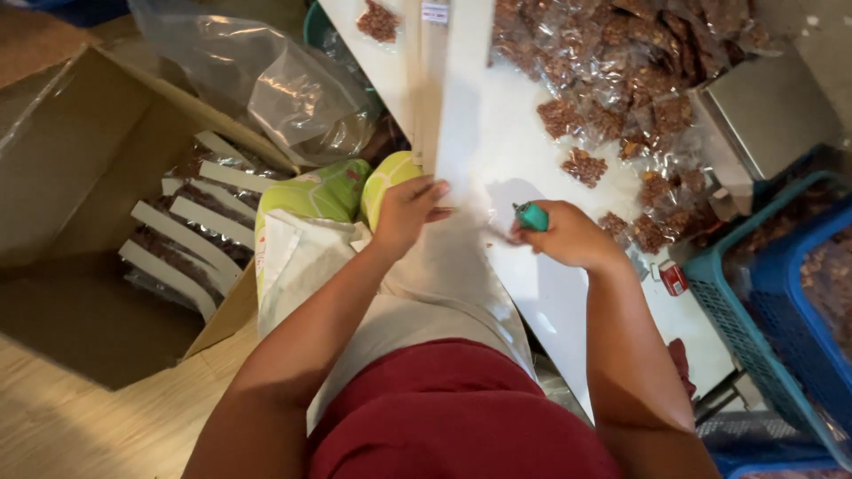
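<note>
Both hands worked at the edge of a white table (pixel 497 168). On the left, the left hand (pixel 406 211) pinched the lower end of a long white card strip (pixel 461 98) between thumb and fingertips, the strip running up and away across the table. The right hand (pixel 568 235) was closed around a small teal tool (pixel 532 215), whose tip pointed toward the left hand, with a gap between the two hands. Whether the tool touched anything could not be told. Clear packets of brown snack (pixel 621 62) lay heaped on the far side of the table, beside a metal scale (pixel 768 111). To the left stood an open cardboard box (pixel 98 177) holding finished packets with white header cards (pixel 186 239). A teal basket (pixel 737 310) and a blue basket (pixel 816 319) sat on the right
</note>
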